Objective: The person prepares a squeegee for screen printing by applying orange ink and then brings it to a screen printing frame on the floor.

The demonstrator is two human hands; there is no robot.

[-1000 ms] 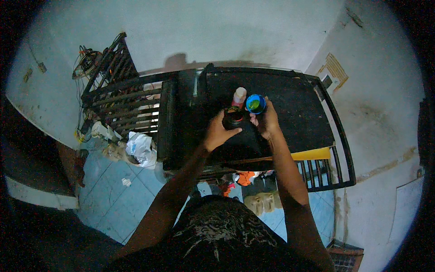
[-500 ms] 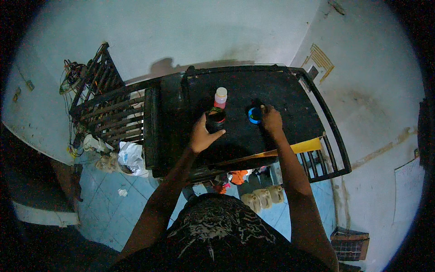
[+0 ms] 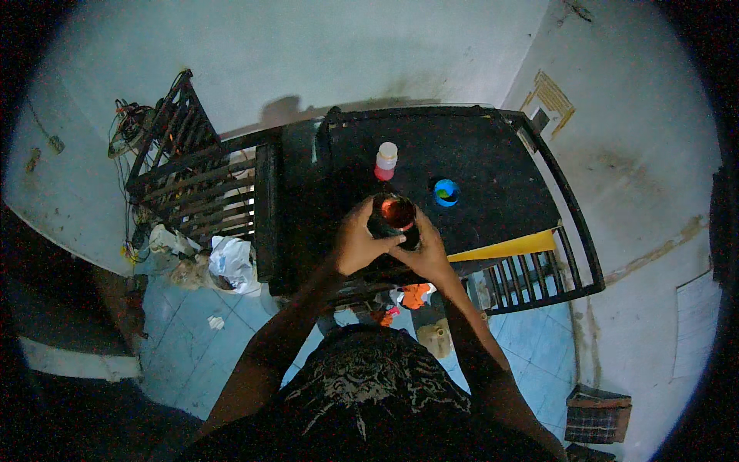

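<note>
Head view: dark round jar (image 3: 397, 213) gripped between both hands over black tabletop (image 3: 493, 208); contact with tabletop cannot be told. Left hand (image 3: 362, 240) curled around jar's left side, right hand (image 3: 426, 248) around right side; thumbs brought close together at near side. Reddish-orange shown at jar top. White-capped bottle (image 3: 386, 160) stood upright beyond jar. Blue cup-shaped lid (image 3: 451, 199), green inside, placed right, untouched.

Pale, stained walls (image 3: 369, 61) enclosed the dimly lit room. Dark slats (image 3: 205, 177) ran off the left edge of the black worktop (image 3: 496, 169); blue floor tiles (image 3: 185, 331) spread below its near edge.
</note>
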